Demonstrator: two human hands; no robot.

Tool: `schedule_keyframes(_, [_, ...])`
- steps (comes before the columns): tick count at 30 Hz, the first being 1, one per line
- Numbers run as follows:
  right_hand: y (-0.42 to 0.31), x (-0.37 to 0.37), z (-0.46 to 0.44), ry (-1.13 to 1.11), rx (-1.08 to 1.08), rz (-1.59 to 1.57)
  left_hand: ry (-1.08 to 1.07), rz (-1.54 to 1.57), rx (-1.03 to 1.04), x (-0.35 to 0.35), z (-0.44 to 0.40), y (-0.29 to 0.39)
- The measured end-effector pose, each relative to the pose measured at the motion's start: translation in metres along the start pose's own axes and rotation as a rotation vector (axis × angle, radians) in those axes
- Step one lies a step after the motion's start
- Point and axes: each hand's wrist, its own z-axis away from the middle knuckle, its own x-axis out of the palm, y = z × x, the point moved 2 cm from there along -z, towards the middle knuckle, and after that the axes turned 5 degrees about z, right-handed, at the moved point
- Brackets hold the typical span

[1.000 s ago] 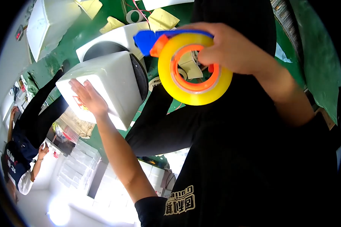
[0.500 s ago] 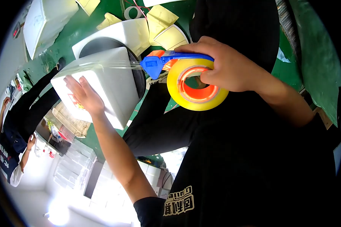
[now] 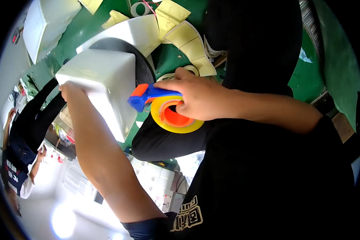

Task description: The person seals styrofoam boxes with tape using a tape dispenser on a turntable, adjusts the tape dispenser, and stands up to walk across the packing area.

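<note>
A white box-shaped block (image 3: pixel 116 66) is tilted on the left, with a round black disc (image 3: pixel 145 72) against its far side. My left hand (image 3: pixel 71 90) is at the block's left edge; its fingers are mostly hidden there. In my right hand (image 3: pixel 196 94) is a blue and orange tape dispenser (image 3: pixel 150 92) with a roll of yellow tape (image 3: pixel 180 129). My right thumb reaches into the orange core. The dispenser's head is just right of the block's near face.
Yellow label sheets (image 3: pixel 188 42) and a white tape ring (image 3: pixel 140 9) lie on the green floor (image 3: pixel 170 58). Another white block (image 3: pixel 48 26) is at upper left. A person in dark clothes (image 3: pixel 22 140) stands at far left.
My left hand has moved from lying flat on the block's face to its left edge. My right hand has brought the dispenser down and left. The clear strip stretched over the block no longer shows.
</note>
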Motion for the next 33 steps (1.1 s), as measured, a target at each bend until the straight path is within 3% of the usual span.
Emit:
schedule_keyframes(5, [-0.013,-0.004,-0.027,-0.061,-0.037,0.011,-0.003,-0.004,0.003,0.003,-0.008,0.006])
schedule_keyframes(8, [-0.009,-0.019,-0.014,0.047,-0.074,0.053,-0.002,0.001,0.003,0.003,-0.009,0.005])
schedule_keyframes(10, [-0.005,-0.064,0.007,0.052,0.079,-0.073,-0.008,0.000,0.001,0.006,-0.007,0.007])
schedule_keyframes(11, [0.011,-0.073,0.008,0.309,-0.090,0.067,-0.009,-0.003,0.000,0.007,-0.008,0.008])
schedule_keyframes(12, [0.015,-0.086,0.006,0.382,-0.176,0.101,-0.009,-0.001,-0.001,0.006,-0.009,0.008])
schedule_keyframes(17, [0.016,-0.092,0.006,0.221,-0.038,0.124,-0.018,0.005,0.000,0.010,-0.010,0.011])
schedule_keyframes(20, [0.008,-0.074,-0.002,0.017,0.019,0.060,-0.011,-0.002,-0.001,0.010,-0.014,0.013])
schedule_keyframes(24, [0.008,-0.031,-0.033,-0.009,-0.150,0.097,-0.004,-0.015,0.015,0.006,-0.020,0.017])
schedule_keyframes(26, [-0.003,-0.032,-0.042,-0.099,-0.102,0.068,0.000,-0.021,0.019,0.004,-0.021,0.018])
schedule_keyframes(31, [-0.035,-0.007,-0.099,-0.120,-0.212,0.163,0.001,-0.013,0.017,0.004,-0.028,0.021])
schedule_keyframes(32, [-0.037,0.007,-0.129,-0.159,-0.350,0.220,0.000,-0.014,0.019,0.007,-0.029,0.023])
schedule_keyframes(33, [-0.055,0.022,-0.143,-0.341,-0.488,0.459,0.001,-0.014,0.019,0.008,-0.027,0.025])
